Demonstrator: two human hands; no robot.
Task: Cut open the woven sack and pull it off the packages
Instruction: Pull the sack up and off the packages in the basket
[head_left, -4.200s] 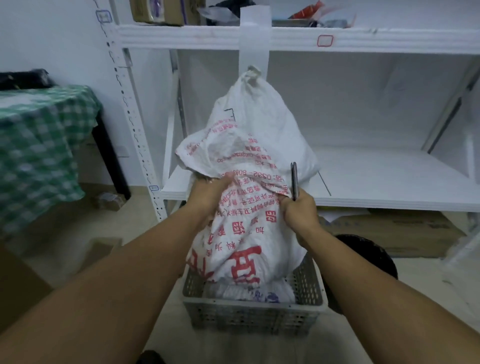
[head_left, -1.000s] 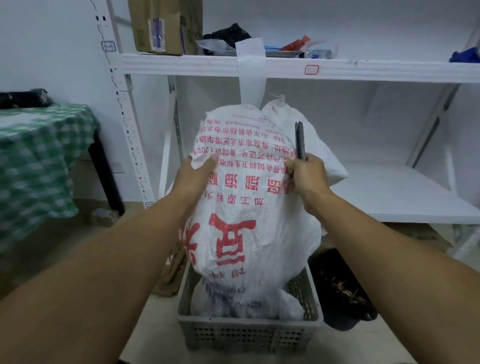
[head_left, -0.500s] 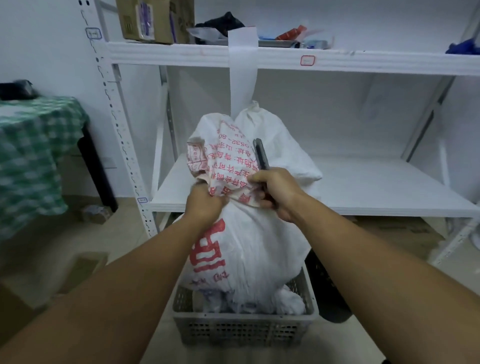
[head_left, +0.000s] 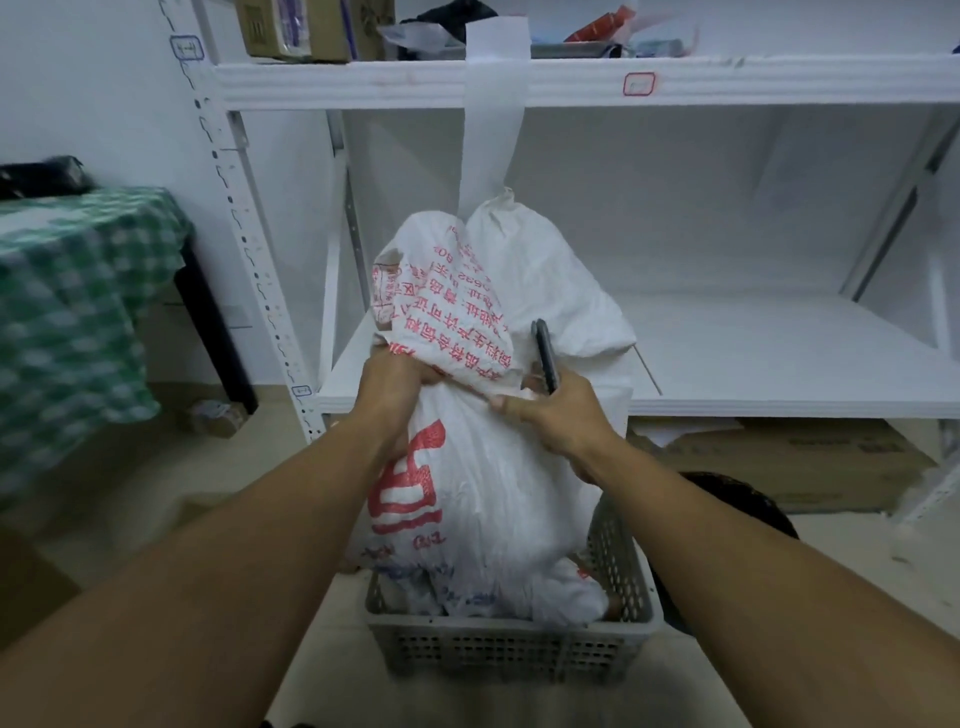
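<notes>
The woven sack (head_left: 488, 483) stands upended in the grey crate (head_left: 509, 654); the left hand (head_left: 395, 384) and right hand (head_left: 561, 415) clench its bunched top, the right also holding a cutter (head_left: 544, 353). Below, packages (head_left: 566, 597) peek out: cutting seems done, pulling off unfinished

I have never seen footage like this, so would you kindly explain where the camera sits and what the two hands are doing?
There is no machine here: a person wears a camera on the head, looking forward and down, so you see both bare forearms from their own viewpoint. The left hand grips the bunched upper part of a white woven sack with red print. The right hand holds a dark slim tool upright, its thumb touching the sack. The sack's lower end reaches into a grey perforated crate on the floor, where white packages show. Behind stand a white shelf rack with another white bag on it, and a green checked tablecloth at the left.
</notes>
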